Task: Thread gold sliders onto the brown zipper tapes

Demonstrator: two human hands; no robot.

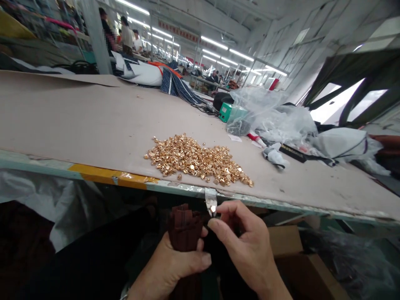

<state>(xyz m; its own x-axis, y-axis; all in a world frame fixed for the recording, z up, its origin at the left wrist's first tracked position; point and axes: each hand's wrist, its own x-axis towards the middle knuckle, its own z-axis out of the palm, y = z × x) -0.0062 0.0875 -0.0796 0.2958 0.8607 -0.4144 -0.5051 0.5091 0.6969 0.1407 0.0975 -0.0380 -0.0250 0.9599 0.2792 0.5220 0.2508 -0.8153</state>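
My left hand is wrapped round an upright bundle of folded dark brown fabric strips, their ends showing at the top. A narrow metal holder hangs from the table's front edge, with a small shiny metal piece at its lower tip. My right hand is closed in a pinch beside that tip, thumb and forefinger close together; what lies between them is too small to make out. Just behind the edge lies a heap of small gold-coloured metal pieces, which look like zipper sliders.
The paper-covered table has yellow tape along its front edge. To the right are clear plastic bags, a green box and a white cloth. Striped fabric lies behind. Cardboard boxes stand below; people are far off.
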